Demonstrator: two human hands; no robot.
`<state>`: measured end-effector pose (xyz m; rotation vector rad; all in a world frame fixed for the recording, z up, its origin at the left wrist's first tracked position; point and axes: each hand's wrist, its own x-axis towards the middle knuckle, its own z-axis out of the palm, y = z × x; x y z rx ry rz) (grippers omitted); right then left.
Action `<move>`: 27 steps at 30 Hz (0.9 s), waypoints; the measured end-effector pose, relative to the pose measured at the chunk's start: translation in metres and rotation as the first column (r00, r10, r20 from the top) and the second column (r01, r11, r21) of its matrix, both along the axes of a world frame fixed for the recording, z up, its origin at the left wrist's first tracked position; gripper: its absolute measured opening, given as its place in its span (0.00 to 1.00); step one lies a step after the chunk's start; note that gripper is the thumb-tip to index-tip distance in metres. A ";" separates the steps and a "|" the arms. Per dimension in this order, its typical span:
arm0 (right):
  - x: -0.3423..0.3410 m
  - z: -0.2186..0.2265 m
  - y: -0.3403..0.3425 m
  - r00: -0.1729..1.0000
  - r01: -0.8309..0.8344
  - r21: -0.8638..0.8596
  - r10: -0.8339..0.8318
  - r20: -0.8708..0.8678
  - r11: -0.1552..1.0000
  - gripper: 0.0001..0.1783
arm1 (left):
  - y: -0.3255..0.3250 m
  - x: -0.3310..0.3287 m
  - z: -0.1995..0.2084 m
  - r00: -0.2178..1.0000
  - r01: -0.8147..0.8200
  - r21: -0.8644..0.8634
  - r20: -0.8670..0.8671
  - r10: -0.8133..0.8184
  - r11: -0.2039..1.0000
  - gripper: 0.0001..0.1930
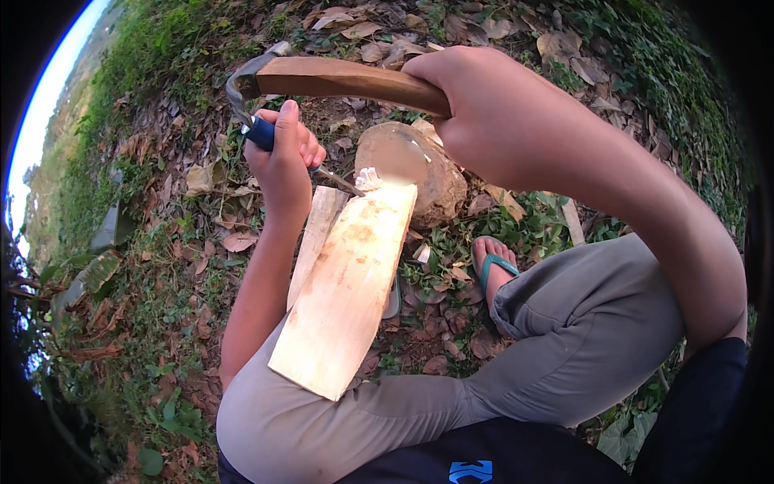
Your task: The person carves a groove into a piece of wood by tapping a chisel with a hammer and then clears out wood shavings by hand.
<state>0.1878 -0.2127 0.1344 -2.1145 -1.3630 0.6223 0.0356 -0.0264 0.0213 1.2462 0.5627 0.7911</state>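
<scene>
My left hand (284, 157) is wrapped round the blue handle of a chisel (261, 134), thumb pointing up. The chisel's metal blade slants down to the far end of a pale wooden board (343, 282), where curled shavings (368, 179) stand up. In my right hand (476, 101) is the wooden handle of an adze (347, 79). Its bent metal head hangs at the butt of the chisel; whether they touch I cannot tell. The board lies tilted, its near end on my thigh and its far end against a log stump (439, 189).
A second piece of wood (313, 242) lies beside the board, partly under it. My foot in a green flip-flop (493, 266) rests right of the stump. Dry leaves (239, 241), wood chips and green plants (177, 415) cover the ground.
</scene>
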 end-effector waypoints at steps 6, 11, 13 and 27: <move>0.002 -0.007 0.002 0.998 0.019 0.091 -0.025 0.064 0.996 0.12 | -0.007 0.000 0.004 1.000 0.004 0.015 -0.020 -0.004 1.000 0.16; 0.002 -0.004 0.008 0.986 -0.002 0.200 -0.031 0.162 0.980 0.12 | -0.006 0.004 0.005 0.999 0.014 -0.023 -0.032 -0.015 1.000 0.15; 0.000 -0.001 0.008 0.993 0.020 0.170 -0.040 0.115 0.985 0.12 | -0.004 0.005 0.004 1.000 0.023 -0.031 -0.015 -0.023 0.999 0.14; -0.001 -0.005 0.016 0.988 0.056 0.222 -0.085 0.126 0.973 0.17 | -0.008 0.010 0.010 0.995 0.084 0.019 -0.059 -0.082 0.996 0.14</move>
